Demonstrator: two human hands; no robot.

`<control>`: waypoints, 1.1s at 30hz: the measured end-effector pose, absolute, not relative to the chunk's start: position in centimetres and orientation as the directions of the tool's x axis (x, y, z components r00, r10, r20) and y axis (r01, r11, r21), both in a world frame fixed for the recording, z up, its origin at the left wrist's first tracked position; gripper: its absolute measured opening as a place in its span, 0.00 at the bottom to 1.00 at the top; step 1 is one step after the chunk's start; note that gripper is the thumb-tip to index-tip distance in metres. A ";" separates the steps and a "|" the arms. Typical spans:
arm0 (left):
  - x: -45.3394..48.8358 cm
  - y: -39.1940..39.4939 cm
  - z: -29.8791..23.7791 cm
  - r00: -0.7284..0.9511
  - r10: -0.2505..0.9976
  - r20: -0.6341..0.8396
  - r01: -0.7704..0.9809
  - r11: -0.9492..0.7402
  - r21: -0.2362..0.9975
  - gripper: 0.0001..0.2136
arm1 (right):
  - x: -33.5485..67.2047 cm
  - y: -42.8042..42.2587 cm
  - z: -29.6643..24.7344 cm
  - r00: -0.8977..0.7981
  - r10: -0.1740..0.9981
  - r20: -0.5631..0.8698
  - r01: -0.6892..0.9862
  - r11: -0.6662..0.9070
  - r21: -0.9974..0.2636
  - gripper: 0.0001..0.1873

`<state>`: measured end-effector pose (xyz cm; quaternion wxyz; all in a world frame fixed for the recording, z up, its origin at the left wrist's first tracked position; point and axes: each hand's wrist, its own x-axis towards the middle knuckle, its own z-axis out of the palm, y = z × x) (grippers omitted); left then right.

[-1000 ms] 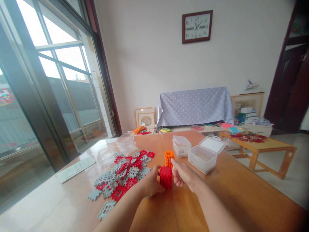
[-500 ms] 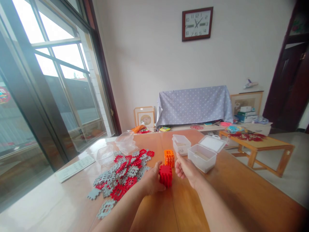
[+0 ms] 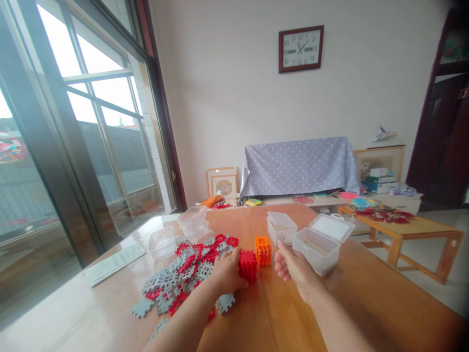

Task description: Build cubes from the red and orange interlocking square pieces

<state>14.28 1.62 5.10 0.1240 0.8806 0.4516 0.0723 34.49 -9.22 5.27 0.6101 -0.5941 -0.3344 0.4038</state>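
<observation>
My left hand (image 3: pixel 230 270) grips the left side of a red cube (image 3: pixel 248 267) built from interlocking plastic plates, with its thumb low and its fingers on the far side. Just behind and to the right stands an orange cube (image 3: pixel 263 251) of the same sort. My right hand (image 3: pixel 292 266) hovers to the right of both cubes, fingers curled in and thumb up, with nothing visible in it. A heap of grey and red interlocking plates (image 3: pixel 186 266) spreads out left of the red cube, partly hidden by my left forearm.
Two clear plastic boxes stand beyond my right hand: one box (image 3: pixel 281 229) with writing and an open-lidded box (image 3: pixel 317 252). At the far left are clear containers (image 3: pixel 161 243) and a printed sheet (image 3: pixel 116 264). A low wooden table (image 3: pixel 414 227) stands to the right.
My left hand and the red cube have shifted left, away from in front of the orange cube. The right hand stays curled beside them. The view has tilted up slightly.
</observation>
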 end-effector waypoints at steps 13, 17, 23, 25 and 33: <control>15.0 5.5 4.1 0.546 0.837 0.029 0.806 -0.535 0.252 0.53 | 34.5 -9.1 4.8 0.491 0.871 0.009 -0.085 0.058 -0.995 0.28; 15.2 6.3 3.8 0.529 0.848 0.027 0.815 -0.517 0.260 0.53 | 34.2 -9.2 5.1 0.503 0.864 0.003 -0.079 0.049 -0.996 0.29; 15.7 7.9 3.3 0.520 0.852 0.052 0.819 -0.516 0.253 0.54 | 34.1 -9.2 5.1 0.530 0.848 0.018 -0.068 0.063 -0.996 0.28; 15.9 8.3 3.3 0.518 0.854 0.049 0.821 -0.513 0.249 0.54 | 34.1 -9.2 5.0 0.539 0.842 0.024 -0.067 0.072 -0.995 0.28; 16.7 9.6 3.7 0.499 0.866 0.024 0.835 -0.489 0.252 0.52 | 34.1 -9.0 4.8 0.552 0.833 0.030 -0.061 0.076 -0.995 0.29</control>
